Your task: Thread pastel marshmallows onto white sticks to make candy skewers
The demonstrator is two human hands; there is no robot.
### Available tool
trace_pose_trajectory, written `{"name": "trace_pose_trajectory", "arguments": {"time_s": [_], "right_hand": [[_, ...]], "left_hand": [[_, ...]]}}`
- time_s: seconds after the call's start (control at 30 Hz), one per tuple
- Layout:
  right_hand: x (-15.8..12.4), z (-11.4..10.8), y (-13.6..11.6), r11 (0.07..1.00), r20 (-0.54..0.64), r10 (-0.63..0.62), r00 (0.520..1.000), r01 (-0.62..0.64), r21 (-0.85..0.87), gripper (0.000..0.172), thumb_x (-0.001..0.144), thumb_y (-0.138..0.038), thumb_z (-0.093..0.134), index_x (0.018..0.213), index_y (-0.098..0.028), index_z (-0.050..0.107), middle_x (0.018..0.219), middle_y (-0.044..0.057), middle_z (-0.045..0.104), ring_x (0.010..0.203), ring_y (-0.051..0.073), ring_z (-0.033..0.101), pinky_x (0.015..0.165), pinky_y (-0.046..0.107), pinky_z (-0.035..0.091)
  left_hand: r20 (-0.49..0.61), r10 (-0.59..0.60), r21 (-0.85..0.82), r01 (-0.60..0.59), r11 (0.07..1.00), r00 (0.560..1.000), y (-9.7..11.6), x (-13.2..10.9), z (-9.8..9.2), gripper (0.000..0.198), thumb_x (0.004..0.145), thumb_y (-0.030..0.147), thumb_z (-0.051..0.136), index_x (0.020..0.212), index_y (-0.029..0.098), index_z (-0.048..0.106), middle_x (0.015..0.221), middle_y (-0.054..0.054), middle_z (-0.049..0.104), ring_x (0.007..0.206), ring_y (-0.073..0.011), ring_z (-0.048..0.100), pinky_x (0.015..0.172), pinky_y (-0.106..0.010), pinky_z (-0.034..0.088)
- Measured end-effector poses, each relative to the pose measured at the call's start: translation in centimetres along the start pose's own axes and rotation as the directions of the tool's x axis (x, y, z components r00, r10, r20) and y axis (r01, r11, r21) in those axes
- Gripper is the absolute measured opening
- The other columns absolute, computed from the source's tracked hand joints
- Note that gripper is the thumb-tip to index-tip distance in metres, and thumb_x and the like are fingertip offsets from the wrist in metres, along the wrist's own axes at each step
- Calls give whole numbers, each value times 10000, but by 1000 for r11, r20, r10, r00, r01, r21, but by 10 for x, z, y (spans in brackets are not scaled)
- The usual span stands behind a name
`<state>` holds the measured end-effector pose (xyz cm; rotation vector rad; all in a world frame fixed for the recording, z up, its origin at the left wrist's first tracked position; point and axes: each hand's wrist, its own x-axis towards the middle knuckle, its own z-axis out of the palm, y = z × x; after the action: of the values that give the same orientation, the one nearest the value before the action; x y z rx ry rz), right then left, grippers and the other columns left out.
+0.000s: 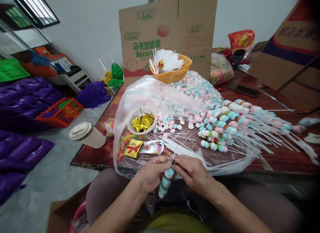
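Between my hands, at the table's near edge, a candy skewer of pale blue and white pieces hangs with its candy end down and its white stick pointing up. The fingers of my left hand are closed around its upper end. My right hand pinches the same spot from the other side, where the stick meets the candy. A thin gold strip seems to show by my left fingertips. Just beyond lie loose white sticks, a yellow packet, a silver packet and a bowl of gold twist ties.
Finished candy skewers are piled on the right. A clear plastic bag of pastel candies spreads behind the bowl. An orange basket of white strips stands before a cardboard box. A lidded cup sits at the left table edge.
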<state>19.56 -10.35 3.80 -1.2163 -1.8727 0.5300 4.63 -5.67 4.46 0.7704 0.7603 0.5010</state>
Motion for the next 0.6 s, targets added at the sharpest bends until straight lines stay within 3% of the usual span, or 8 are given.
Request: {"name": "trace_pose_trajectory", "arguments": {"time_s": [0.07, 0.13, 0.23, 0.3, 0.37, 0.43, 0.5, 0.6], "right_hand": [[6, -19, -5, 991, 134, -123, 983, 116, 61, 206, 881, -223, 417, 932, -169, 610, 705, 24, 597, 643, 100, 557, 618, 197, 448], [12, -32, -9, 973, 192, -198, 961, 168, 160, 243, 893, -247, 408, 1048, -178, 582, 738, 22, 612, 660, 87, 568, 623, 177, 445], [15, -30, -11, 968, 217, -167, 962, 117, 224, 203, 875, -291, 453, 910, -178, 618, 695, 0, 612, 630, 79, 559, 601, 167, 433], [13, -15, -11, 993, 101, -25, 995, 13, 117, 249, 855, -310, 480, 677, -166, 578, 567, -24, 546, 518, 73, 490, 513, 167, 393], [8, 3, -10, 995, -114, 74, 991, -80, -54, 312, 857, -291, 463, 570, -171, 491, 500, -35, 469, 456, 72, 410, 458, 182, 342], [4, 18, -9, 975, -241, 7, 971, -61, -216, 296, 871, -227, 407, 591, -169, 482, 531, -13, 480, 494, 91, 425, 494, 206, 348], [3, 21, -10, 927, -219, -152, 964, 62, -371, 286, 870, -141, 345, 632, -160, 504, 571, 20, 505, 551, 117, 453, 537, 232, 354], [8, 7, -14, 799, -148, -333, 931, 195, -568, 287, 835, -71, 327, 629, -162, 505, 548, 28, 479, 546, 138, 419, 528, 259, 317]], "left_hand": [[94, -111, -66, 117, 991, 989, 3, -2, -1, 300, 531, 318, 775, 667, 102, 616, 572, -15, 570, 495, -88, 527, 542, -227, 440], [169, -122, -111, 142, 984, 978, 4, -4, 0, 362, 472, 294, 803, 708, 111, 598, 572, -6, 571, 480, -98, 540, 523, -238, 450], [187, -84, -158, 114, 981, 979, 3, -4, 4, 428, 454, 262, 811, 774, 143, 553, 599, 20, 559, 471, -98, 538, 500, -239, 450], [45, -15, -197, 24, 980, 999, 1, -2, 6, 399, 490, 246, 798, 763, 155, 522, 616, 34, 553, 487, -80, 533, 505, -212, 433], [-163, 53, -234, -90, 968, 985, -2, 0, 7, 373, 511, 238, 787, 726, 159, 493, 614, 48, 546, 502, -60, 524, 517, -181, 408], [-304, 78, -265, -163, 951, 949, -6, 3, 9, 394, 497, 246, 790, 708, 167, 466, 598, 63, 530, 498, -53, 507, 520, -173, 391], [-375, 136, -221, -231, 948, 917, -10, 4, 11, 413, 490, 262, 793, 722, 175, 463, 610, 64, 529, 521, -60, 506, 543, -180, 396], [-462, 268, -20, -312, 950, 845, -11, 2, 15, 440, 561, 359, 759, 883, 202, 503, 708, 44, 562, 606, -73, 528, 605, -190, 409]]}}
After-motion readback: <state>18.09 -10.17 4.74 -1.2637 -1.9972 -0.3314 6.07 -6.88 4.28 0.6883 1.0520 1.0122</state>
